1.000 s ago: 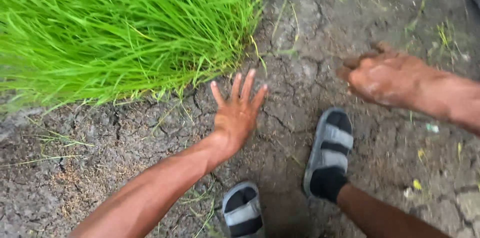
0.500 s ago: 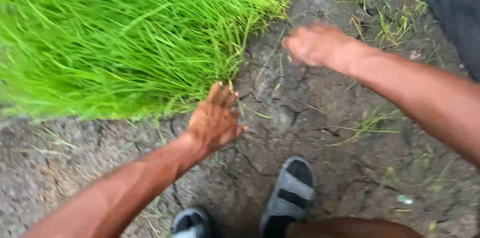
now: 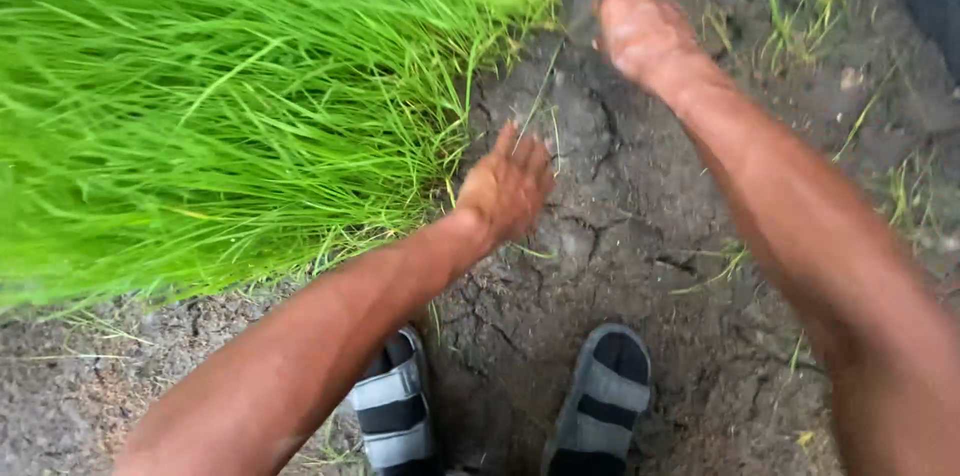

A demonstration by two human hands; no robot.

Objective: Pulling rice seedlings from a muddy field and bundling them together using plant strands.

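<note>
So, starting nearest the camera: both grey strap sandals, the left sandal (image 3: pixel 392 408) and the right sandal (image 3: pixel 603 404), are planted side by side on the cracked mud (image 3: pixel 640 266), whereas a second ago only one showed fully and they sat further right in view, so the person has shuffled or leaned forward toward the grass. Next out, the left hand (image 3: pixel 508 186) has moved up from the bare ground and now sits right at the lower right edge of the grass clump (image 3: pixel 230 106), fingers together and loosely curled, pointing into the blades; I can't tell whether it has any stems pinched or is only brushing them (it's a bit motion-blurred). A second ago that same hand was spread flat with fingers fanned over the mud, so it has closed up a lot. Furthest out, the right hand (image 3: pixel 643 31) has swung from way off on the right side to the top of the view, just beside the far right corner of the grass, muddy and bunched into a loose fist; nothing visibly sticks out of it. Reads to me like both hands are converging on that edge of the clump.
</note>
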